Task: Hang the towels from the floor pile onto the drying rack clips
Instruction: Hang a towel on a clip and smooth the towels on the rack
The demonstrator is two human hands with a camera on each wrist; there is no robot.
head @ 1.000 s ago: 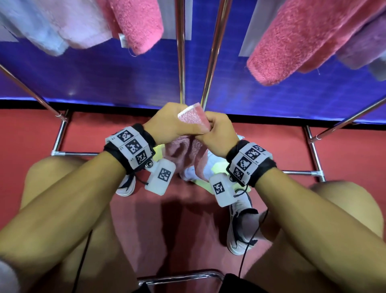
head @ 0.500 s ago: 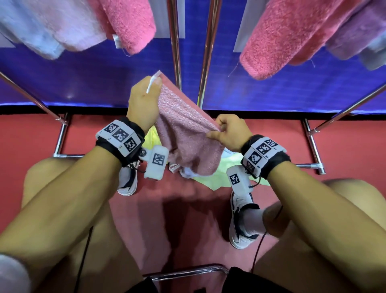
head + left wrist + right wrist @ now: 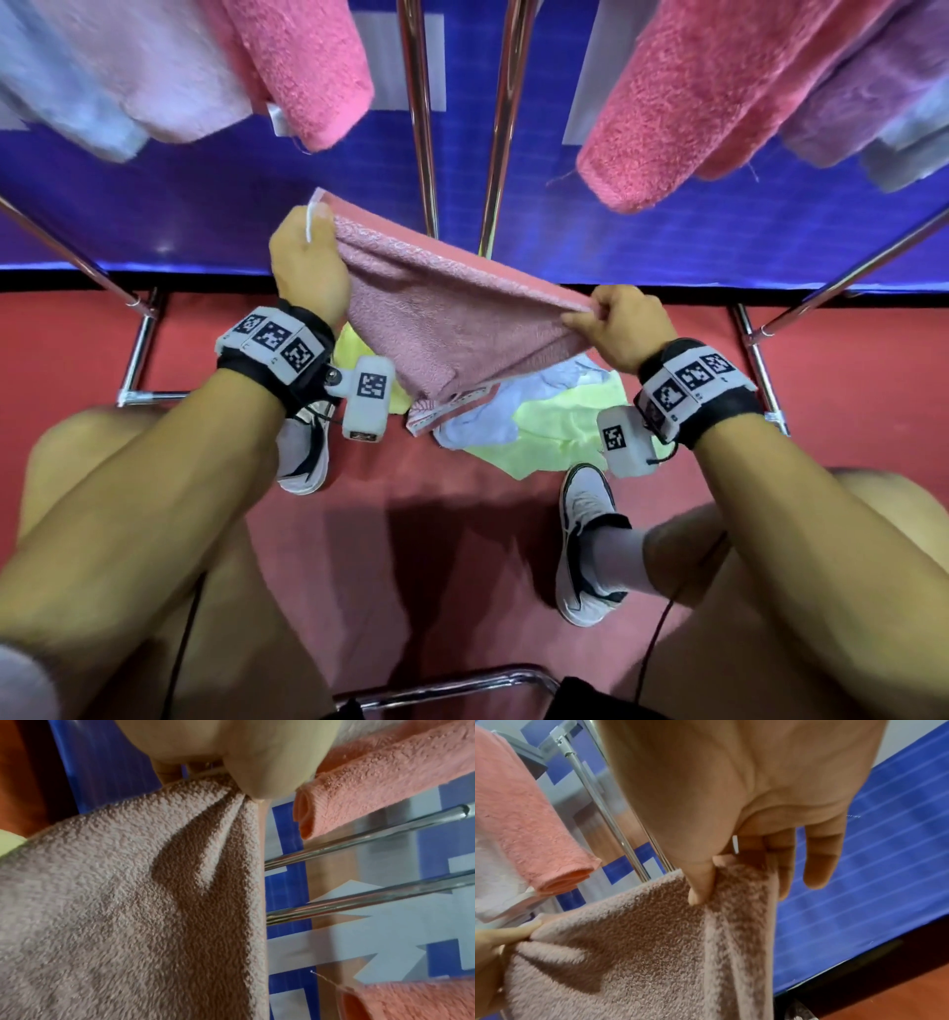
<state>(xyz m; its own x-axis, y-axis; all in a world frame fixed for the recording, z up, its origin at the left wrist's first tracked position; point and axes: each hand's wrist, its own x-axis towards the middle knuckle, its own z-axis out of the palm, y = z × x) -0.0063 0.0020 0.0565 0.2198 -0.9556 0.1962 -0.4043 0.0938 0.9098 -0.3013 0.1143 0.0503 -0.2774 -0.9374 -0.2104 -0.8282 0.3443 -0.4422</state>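
Observation:
A dusty-pink towel (image 3: 452,318) is stretched by its top edge between both hands, in front of the rack's two centre poles (image 3: 422,128). My left hand (image 3: 314,234) pinches the upper left corner, where a white tag sticks out. My right hand (image 3: 583,316) pinches the lower right corner. In the left wrist view the left hand (image 3: 239,787) bunches the towel (image 3: 115,912) into folds. In the right wrist view the thumb and fingers of the right hand (image 3: 734,880) clamp the towel edge (image 3: 641,953). The floor pile (image 3: 554,426) of yellow-green and pale blue towels lies under the held towel.
Towels hang overhead: bright pink (image 3: 303,67), light pink (image 3: 154,67) and pale blue (image 3: 61,97) on the left, bright pink (image 3: 693,103) and purple (image 3: 873,103) on the right. The rack's chrome base rails (image 3: 138,354) rest on the red floor. Behind them is a blue panel (image 3: 205,205). My feet flank the pile.
The hands, together on a bunched towel a second ago, have drawn apart. The left rose up and left, the right moved right, and the towel now spreads open between them.

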